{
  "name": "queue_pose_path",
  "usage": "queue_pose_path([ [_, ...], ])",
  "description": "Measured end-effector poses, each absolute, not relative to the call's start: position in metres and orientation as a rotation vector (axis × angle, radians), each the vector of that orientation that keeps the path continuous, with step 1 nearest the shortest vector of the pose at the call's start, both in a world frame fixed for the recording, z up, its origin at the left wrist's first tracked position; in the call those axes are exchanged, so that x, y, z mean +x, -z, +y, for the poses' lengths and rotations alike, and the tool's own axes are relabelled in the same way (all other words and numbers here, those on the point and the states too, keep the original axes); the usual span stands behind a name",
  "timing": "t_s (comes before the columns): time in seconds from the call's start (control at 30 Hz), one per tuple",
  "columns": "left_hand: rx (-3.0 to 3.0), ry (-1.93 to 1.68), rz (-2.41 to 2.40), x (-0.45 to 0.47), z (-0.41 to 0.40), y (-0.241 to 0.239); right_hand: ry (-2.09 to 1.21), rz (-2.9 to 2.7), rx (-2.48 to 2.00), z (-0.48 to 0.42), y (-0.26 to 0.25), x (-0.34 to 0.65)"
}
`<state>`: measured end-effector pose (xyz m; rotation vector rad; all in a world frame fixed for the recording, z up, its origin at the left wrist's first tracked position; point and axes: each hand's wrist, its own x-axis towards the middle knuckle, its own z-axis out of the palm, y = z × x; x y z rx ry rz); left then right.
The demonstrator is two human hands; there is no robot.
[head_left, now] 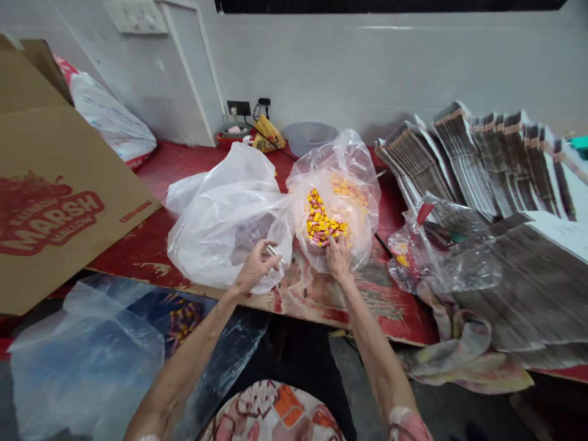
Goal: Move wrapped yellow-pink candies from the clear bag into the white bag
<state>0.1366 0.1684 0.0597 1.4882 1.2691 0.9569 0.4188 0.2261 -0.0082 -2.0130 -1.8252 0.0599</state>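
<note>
My left hand (257, 264) is closed around a small clear tube-like piece (274, 252), over the near edge of a large cloudy plastic bag (211, 208). To its right stands another clear plastic bag (362, 239), its mouth open, with many small yellow-and-pink pieces (316, 220) inside. My right hand (339, 256) reaches into the near side of that bag, fingers bent against the pieces. Its fingertips are partly hidden, so what they pinch cannot be made out.
A marshmallow carton (105, 196) stands at left. Stacks of dark folded sheets (487, 159) fill the right, beside a crumpled clear bag (473, 263) and a cloth (473, 361). Behind are a translucent basin (310, 136) and a yellow packet (267, 133). An open bag (92, 343) hangs at the lower left.
</note>
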Motion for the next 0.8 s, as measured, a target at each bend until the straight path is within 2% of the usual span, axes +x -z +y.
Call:
queue_pose_path([
  [0.13, 1.538, -0.836, 1.183, 0.169, 0.159, -0.029, -0.1, -1.805, -1.901, 0.22, 0.01, 0.432],
  [0.3, 1.496, -0.822, 1.287, 0.16, 0.173, -0.007, -0.258, -1.506, -1.516, 0.198, -0.005, 0.432],
  [0.43, 1.104, -0.888, 1.305, 0.16, 0.182, -0.009, -0.514, -1.579, -1.384, 0.162, 0.005, 0.405],
  [0.53, 0.98, -0.99, 1.222, 0.168, 0.183, -0.012, -0.579, -1.705, -1.361, 0.144, 0.022, 0.385],
  [0.8, 1.427, -0.857, 1.181, 0.175, 0.186, -0.03, -0.785, -1.409, -1.346, 0.134, 0.03, 0.361],
])
